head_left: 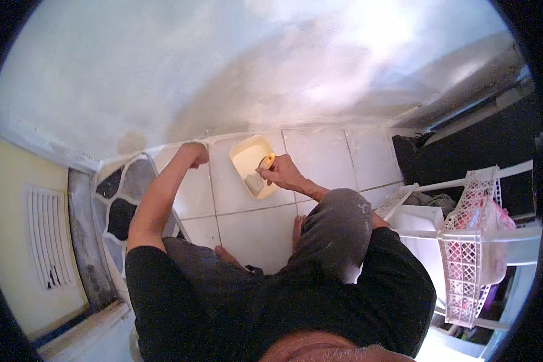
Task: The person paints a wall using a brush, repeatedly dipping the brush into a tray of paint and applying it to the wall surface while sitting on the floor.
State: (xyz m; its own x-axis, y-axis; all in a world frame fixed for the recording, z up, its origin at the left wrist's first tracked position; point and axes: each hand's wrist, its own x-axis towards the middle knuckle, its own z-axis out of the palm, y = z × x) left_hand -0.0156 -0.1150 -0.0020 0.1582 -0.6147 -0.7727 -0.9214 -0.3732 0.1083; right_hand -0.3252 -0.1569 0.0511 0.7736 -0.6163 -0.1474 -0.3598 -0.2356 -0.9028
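Just above the middle of the frame, the right hand [285, 172] has its fingers closed around a small yellow-handled tool [269, 160], held over a cream-coloured tub [245, 158] that sits on the pale floor tiles [247, 232] near the wall [163, 72]. The left hand [196, 155], left of the tub, is curled into a loose fist, with nothing showing in its grasp. The tool looks light and stiff, easy to steer from its handle, though wet fingers could make that slippery; its working end is too small to make out. The tub looks like thin plastic, light and slightly flexible, so it could slide if pushed; its rim is the likely place to steady it. The whitish stuff [255, 183] at its lower end seems soft, perhaps pasty.
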